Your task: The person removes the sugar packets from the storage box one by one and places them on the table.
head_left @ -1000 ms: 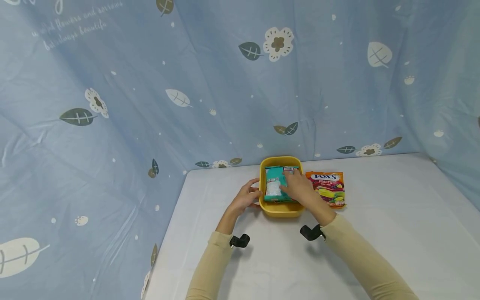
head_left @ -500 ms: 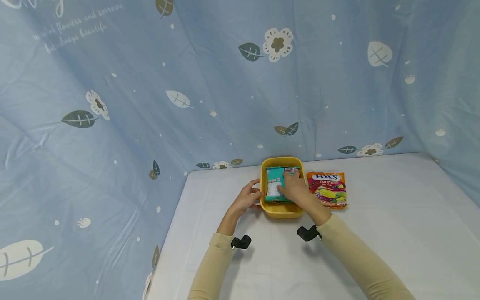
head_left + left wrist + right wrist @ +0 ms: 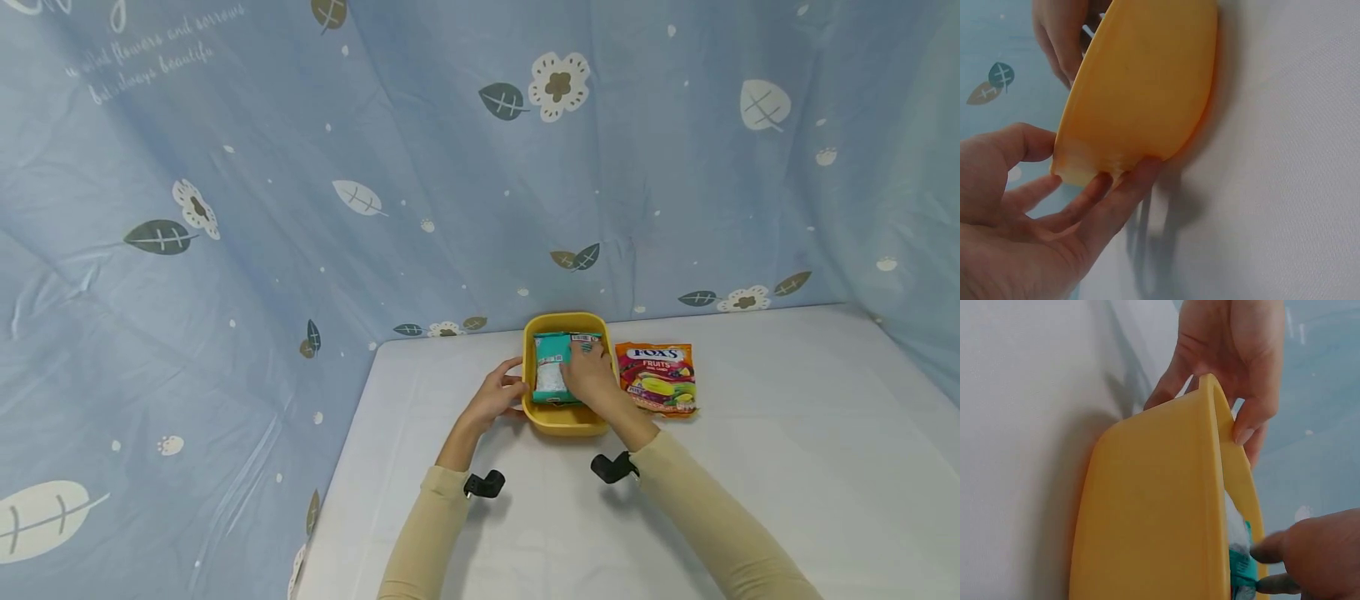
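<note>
A yellow plastic basin (image 3: 567, 429) stands on the table with a teal and white packet (image 3: 551, 377) lying in it. At its left side my left hand (image 3: 491, 396) holds the wall. In the left wrist view the fingers (image 3: 1125, 200) lie against the outer wall, and in the right wrist view the thumb reaches over the rim. My right hand (image 3: 596, 383) reaches into the basin, and its fingertips (image 3: 1267, 549) touch the packet, spread apart. This hand covers the packet's right part. Just right of the basin lies a red Fox's Fruits candy bag (image 3: 658, 379).
The white-covered table (image 3: 780, 450) stretches to the right and front of the basin. Close behind it hangs a blue curtain (image 3: 450, 250) with leaves and flowers. Black cameras (image 3: 486, 484) sit on both wrists.
My right hand has shifted slightly on the packet, with its thumb moving a little and the forearm a bit to the left. My left hand stays at the basin's side.
</note>
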The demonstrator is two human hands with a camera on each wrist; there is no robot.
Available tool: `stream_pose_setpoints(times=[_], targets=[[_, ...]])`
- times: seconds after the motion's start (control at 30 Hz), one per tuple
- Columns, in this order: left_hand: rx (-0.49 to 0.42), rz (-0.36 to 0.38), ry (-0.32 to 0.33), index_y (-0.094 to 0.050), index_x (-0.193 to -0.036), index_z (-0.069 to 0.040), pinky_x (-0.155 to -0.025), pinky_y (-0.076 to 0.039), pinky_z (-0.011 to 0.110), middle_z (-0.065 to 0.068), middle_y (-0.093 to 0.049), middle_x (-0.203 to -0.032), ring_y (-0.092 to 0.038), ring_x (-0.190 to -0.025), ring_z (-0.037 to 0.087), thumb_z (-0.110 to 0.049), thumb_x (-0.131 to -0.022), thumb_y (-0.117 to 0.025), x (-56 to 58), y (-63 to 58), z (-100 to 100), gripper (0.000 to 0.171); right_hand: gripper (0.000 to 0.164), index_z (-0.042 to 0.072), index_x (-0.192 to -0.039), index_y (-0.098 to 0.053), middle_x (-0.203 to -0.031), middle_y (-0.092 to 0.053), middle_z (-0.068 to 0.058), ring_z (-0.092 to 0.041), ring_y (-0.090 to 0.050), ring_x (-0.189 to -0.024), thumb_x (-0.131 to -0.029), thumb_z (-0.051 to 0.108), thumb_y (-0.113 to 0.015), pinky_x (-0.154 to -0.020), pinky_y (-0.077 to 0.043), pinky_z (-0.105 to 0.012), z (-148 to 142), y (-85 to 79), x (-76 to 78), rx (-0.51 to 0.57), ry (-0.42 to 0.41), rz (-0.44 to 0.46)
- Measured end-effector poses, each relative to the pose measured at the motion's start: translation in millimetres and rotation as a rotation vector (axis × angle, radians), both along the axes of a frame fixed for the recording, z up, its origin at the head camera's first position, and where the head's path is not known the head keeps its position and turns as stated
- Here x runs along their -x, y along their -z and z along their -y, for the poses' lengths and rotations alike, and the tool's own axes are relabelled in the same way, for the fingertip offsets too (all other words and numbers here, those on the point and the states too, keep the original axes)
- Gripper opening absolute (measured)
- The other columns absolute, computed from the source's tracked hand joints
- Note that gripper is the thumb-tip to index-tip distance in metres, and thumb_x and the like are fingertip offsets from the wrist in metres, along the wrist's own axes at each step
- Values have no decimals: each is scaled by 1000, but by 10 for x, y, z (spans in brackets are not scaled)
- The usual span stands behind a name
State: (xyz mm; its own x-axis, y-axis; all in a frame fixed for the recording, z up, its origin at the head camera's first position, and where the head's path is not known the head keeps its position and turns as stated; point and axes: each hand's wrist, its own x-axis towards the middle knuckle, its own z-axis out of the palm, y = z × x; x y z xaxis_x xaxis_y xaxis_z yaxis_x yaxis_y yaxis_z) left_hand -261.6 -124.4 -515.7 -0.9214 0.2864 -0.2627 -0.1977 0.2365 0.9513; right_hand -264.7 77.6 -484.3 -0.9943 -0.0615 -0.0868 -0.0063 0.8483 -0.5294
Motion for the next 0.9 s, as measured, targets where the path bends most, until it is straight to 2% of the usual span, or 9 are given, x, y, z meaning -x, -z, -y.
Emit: stream_pose_setpoints(times=[0.17,0.27,0.43,0.63,0.77,0.9], targets=[[-7,-3,4,-38,-150,-24,-77,-63,47,22,-51,-131,-67,-104,32,-14,-97,-56,8,2,-3,57,46,-3,-147,-35,-140,-27,-45,-58,-37,-123,-103,10,-38,-105,-40,-68,-2,1,-20,26,-14,-21],[-3,-6,5,-38,-150,-24,-76,-63,46,22,-50,-132,-66,-104,32,-14,-98,-55,6,0,-6,55,45,-2,-147,-35,-136,-30,-45,-56,-38,-120,-103,6,-37,-103,-41,-68,-4,14,-28,36,-25,-39],[10,-5,-1,-38,-150,-25,-76,-63,44,22,-50,-133,-67,-103,30,-14,-98,-55,1,-1,-6,56,45,-1,-148,-35,-136,-30,-45,-56,-42,-117,-104,6,-38,-99,-45,-68,1,40,-31,49,-6,-49],[17,-8,2,-38,-150,-24,-77,-63,46,23,-50,-133,-67,-102,29,-14,-99,-54,-1,-2,-12,55,46,-1,-149,-29,-144,-22,-48,-59,-49,-115,-106,13,-34,-94,-48,-69,21,53,3,41,28,14],[13,-6,2,-38,-150,-25,-79,-62,48,22,-50,-132,-66,-102,29,-14,-98,-54,2,-1,-15,56,46,-3,-149,-28,-137,-31,-48,-59,-43,-119,-106,15,-31,-101,-43,-68,19,42,24,22,45,26],[6,-5,-1,-38,-150,-24,-79,-62,49,22,-51,-130,-67,-101,28,-14,-98,-56,0,-7,-10,56,50,-5,-146,-33,-127,-47,-44,-54,-48,-116,-102,16,-42,-105,-41,-63,3,-7,28,-71,17,-23]])
